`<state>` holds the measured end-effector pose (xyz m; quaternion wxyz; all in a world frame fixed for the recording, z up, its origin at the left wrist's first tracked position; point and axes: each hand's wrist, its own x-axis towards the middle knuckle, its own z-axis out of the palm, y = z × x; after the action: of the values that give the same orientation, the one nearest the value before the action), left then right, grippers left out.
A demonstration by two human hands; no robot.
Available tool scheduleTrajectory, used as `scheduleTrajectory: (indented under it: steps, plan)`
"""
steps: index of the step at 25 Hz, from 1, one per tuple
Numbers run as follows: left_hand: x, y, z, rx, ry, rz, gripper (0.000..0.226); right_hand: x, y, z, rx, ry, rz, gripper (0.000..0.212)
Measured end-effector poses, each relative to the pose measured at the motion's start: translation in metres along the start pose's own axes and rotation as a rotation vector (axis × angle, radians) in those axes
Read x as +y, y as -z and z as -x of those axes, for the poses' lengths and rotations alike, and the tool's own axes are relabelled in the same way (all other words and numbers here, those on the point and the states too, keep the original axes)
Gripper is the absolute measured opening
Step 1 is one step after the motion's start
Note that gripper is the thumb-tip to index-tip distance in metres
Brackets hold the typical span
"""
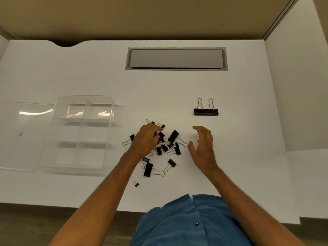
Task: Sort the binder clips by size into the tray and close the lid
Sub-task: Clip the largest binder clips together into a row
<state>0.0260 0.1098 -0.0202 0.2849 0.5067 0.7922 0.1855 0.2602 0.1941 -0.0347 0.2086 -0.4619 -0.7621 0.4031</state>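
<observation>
The white bench (230, 157) carries everything. At nine o'clock the clear tray (83, 119) lies with its lid (26, 135) swung open, compartments apparently empty. At centre the binder clips (170, 148) lie heaped and unsorted; two large clips (205, 111) stand apart at one o'clock. The left hand (145, 141) curls into the heap, its grip's contents hidden. The right hand (202, 148) hovers, fingers spread, holding nothing.
</observation>
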Motion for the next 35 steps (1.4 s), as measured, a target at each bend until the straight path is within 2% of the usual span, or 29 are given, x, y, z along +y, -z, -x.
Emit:
scheduleTrajectory:
  steps: [4,8,12,17,21,25,27,29,32,35]
  plan:
    - [-0.003,0.001,0.006,-0.119,-0.090,-0.204,0.056,-0.032,-0.019,0.002,-0.122,0.072,0.091,0.054]
    - [-0.004,-0.002,0.005,-0.113,-0.201,-0.413,0.065,-0.043,-0.043,-0.012,-0.167,-0.032,0.221,0.061]
    - [-0.006,0.000,0.001,-0.121,-0.281,-0.503,0.062,-0.039,-0.056,-0.019,-0.142,-0.064,0.377,0.063]
    - [-0.008,0.013,0.003,-0.076,-0.296,-0.545,0.056,-0.040,-0.053,-0.025,-0.155,-0.129,0.306,0.050]
    - [-0.009,0.025,0.015,-0.064,-0.259,-0.394,0.050,-0.039,-0.046,-0.029,-0.121,-0.160,0.260,0.030]
    - [-0.013,0.030,0.044,0.012,-0.151,0.004,0.056,-0.034,-0.041,-0.034,-0.144,-0.151,0.175,0.016]
    - [-0.012,0.029,0.063,0.044,-0.057,0.214,0.043,-0.033,-0.038,-0.033,-0.137,-0.135,0.164,0.013]
    - [-0.012,0.026,0.080,0.059,0.038,0.314,0.028,-0.033,-0.036,-0.027,-0.125,-0.024,0.227,0.029]
    - [-0.019,0.016,0.106,0.079,0.172,0.398,0.022,-0.032,-0.035,-0.015,-0.286,0.201,0.401,0.069]
    - [-0.028,0.000,0.128,0.026,0.218,0.397,0.025,-0.025,-0.035,-0.007,-0.347,0.263,0.569,0.084]
